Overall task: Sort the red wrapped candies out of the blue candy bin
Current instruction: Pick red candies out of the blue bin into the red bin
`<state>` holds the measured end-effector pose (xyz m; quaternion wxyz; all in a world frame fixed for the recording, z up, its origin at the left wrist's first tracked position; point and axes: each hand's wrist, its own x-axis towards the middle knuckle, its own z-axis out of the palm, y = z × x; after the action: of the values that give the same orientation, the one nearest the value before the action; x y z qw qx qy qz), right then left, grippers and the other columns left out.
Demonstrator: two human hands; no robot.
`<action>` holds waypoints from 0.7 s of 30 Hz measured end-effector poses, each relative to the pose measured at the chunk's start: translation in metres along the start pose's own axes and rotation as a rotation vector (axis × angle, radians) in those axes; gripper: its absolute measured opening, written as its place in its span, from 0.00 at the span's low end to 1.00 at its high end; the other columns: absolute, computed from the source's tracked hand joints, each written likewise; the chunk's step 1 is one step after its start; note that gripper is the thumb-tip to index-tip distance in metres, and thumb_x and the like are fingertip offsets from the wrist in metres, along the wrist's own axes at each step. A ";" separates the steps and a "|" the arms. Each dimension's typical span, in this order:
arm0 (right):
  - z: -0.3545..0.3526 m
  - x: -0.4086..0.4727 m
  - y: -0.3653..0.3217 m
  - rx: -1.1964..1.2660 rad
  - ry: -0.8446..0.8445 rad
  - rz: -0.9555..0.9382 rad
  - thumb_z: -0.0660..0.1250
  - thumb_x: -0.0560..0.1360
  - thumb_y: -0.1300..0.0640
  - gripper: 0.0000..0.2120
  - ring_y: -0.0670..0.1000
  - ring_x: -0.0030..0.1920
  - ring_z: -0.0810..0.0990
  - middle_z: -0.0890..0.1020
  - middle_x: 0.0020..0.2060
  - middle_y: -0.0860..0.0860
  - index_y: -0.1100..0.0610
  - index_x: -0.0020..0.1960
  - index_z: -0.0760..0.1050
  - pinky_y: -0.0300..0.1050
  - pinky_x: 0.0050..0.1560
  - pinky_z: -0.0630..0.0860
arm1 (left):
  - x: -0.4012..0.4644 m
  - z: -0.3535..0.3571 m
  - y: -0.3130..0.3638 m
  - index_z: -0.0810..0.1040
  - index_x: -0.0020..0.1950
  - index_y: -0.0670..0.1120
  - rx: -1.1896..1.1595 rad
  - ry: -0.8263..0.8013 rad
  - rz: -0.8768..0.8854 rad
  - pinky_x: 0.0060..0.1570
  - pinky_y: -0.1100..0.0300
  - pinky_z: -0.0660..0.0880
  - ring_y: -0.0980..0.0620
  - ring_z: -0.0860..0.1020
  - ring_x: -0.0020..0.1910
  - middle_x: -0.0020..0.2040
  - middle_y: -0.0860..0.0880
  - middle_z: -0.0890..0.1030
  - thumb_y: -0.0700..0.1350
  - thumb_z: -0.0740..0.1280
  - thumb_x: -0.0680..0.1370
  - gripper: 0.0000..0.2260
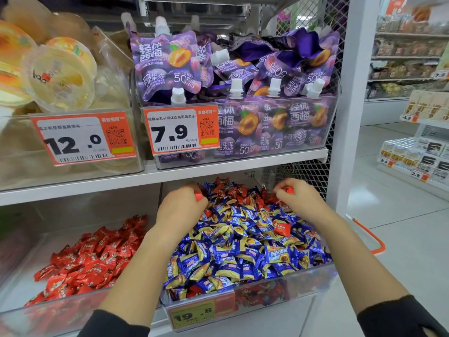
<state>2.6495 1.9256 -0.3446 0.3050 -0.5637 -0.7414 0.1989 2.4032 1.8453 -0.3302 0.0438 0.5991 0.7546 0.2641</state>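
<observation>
A clear bin (245, 291) on the lower shelf is heaped with blue and yellow wrapped candies (243, 249). Red wrapped candies (237, 190) lie mixed in at the back, and one red candy (281, 227) sits on top at the right. My left hand (181, 207) is over the bin's back left, fingers closed on a red candy (198, 197). At the back right my right hand (300, 200) is closed on another red candy (288, 190). A second clear bin (14, 288) to the left holds only red candies (90, 259).
The shelf above carries a bin of purple jelly pouches (233, 93) and a bin of jelly cups (56, 74), both with orange price tags. A white upright post (340, 117) stands to the right. An orange handle (371, 237) lies on the floor.
</observation>
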 end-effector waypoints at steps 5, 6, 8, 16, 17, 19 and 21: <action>-0.031 -0.014 -0.013 0.001 -0.296 0.003 0.74 0.71 0.50 0.11 0.40 0.24 0.75 0.79 0.28 0.47 0.57 0.41 0.78 0.36 0.25 0.68 | 0.003 0.005 0.001 0.79 0.48 0.48 0.092 0.034 0.066 0.38 0.58 0.71 0.46 0.77 0.41 0.39 0.48 0.79 0.56 0.63 0.78 0.12; -0.033 -0.015 -0.014 -0.027 -0.358 0.010 0.74 0.71 0.52 0.10 0.42 0.25 0.76 0.79 0.28 0.47 0.58 0.40 0.78 0.36 0.26 0.69 | 0.005 0.006 0.000 0.79 0.50 0.48 0.117 0.043 0.069 0.39 0.58 0.72 0.46 0.77 0.42 0.41 0.47 0.80 0.54 0.64 0.78 0.12; -0.034 -0.018 -0.013 -0.077 -0.457 0.031 0.74 0.71 0.57 0.06 0.42 0.26 0.76 0.80 0.31 0.48 0.58 0.42 0.80 0.34 0.27 0.70 | 0.006 0.007 -0.003 0.80 0.53 0.47 0.156 0.072 0.071 0.39 0.58 0.72 0.46 0.77 0.42 0.44 0.47 0.80 0.52 0.64 0.78 0.11; -0.013 -0.019 -0.004 -0.210 -0.540 0.122 0.76 0.68 0.57 0.10 0.46 0.26 0.75 0.82 0.35 0.53 0.56 0.47 0.80 0.41 0.31 0.72 | 0.002 0.024 0.011 0.72 0.45 0.48 0.496 -0.033 0.024 0.39 0.59 0.69 0.48 0.79 0.47 0.41 0.50 0.76 0.60 0.67 0.74 0.16; -0.011 -0.018 -0.003 -0.248 -0.525 0.103 0.75 0.69 0.57 0.07 0.47 0.28 0.76 0.84 0.41 0.54 0.54 0.45 0.79 0.40 0.31 0.73 | 0.003 0.025 0.011 0.73 0.46 0.47 0.498 -0.029 0.019 0.39 0.59 0.69 0.48 0.79 0.47 0.41 0.50 0.76 0.57 0.67 0.75 0.14; -0.010 -0.015 -0.001 -0.305 -0.464 0.056 0.72 0.70 0.57 0.04 0.48 0.37 0.78 0.83 0.49 0.54 0.52 0.43 0.78 0.40 0.36 0.74 | 0.005 0.024 0.007 0.75 0.48 0.47 0.468 0.004 0.027 0.39 0.59 0.69 0.47 0.79 0.46 0.44 0.50 0.78 0.50 0.66 0.76 0.08; -0.014 -0.014 -0.001 -0.272 -0.366 0.013 0.72 0.71 0.55 0.03 0.48 0.43 0.79 0.81 0.49 0.50 0.50 0.42 0.78 0.41 0.40 0.75 | 0.005 0.019 0.004 0.78 0.48 0.48 0.400 0.027 0.040 0.38 0.59 0.69 0.47 0.77 0.43 0.45 0.49 0.80 0.49 0.64 0.76 0.06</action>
<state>2.6610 1.9115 -0.3368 0.0852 -0.5588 -0.8008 0.1980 2.4125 1.8573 -0.3439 -0.0917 0.6070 0.7806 0.1177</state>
